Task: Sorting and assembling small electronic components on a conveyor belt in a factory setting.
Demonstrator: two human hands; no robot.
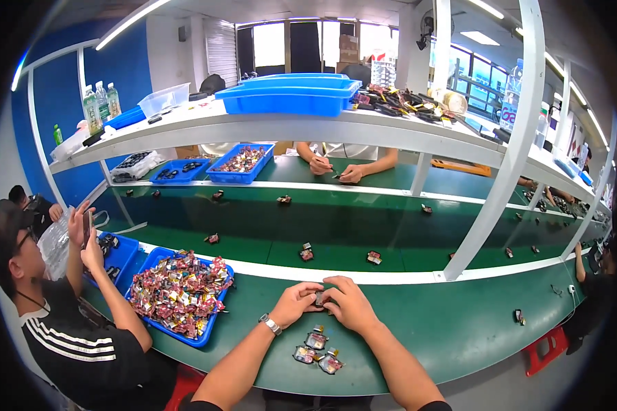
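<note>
My left hand [295, 303], with a watch on the wrist, and my right hand [350, 304] meet over the green bench [418, 322]. Between their closed fingertips is a small greyish electronic part [319, 299], mostly hidden by the fingers. Just below, toward me, lie three small electronic assemblies: one upper [316, 339], one at left [304, 354] and one at right [330, 363]. They show clear-looking frames, dark edges and bits of red and yellow. To the left of my hands stands a blue tray [201, 339] heaped with many similar pieces [178, 291].
Beyond a white rail [288, 277], a dark green conveyor belt [343, 233] carries scattered assemblies. White posts [493, 205] hold a shelf with blue trays [288, 96]. A co-worker's hands [336, 170] work opposite; another person [82, 322] sits at left holding a phone.
</note>
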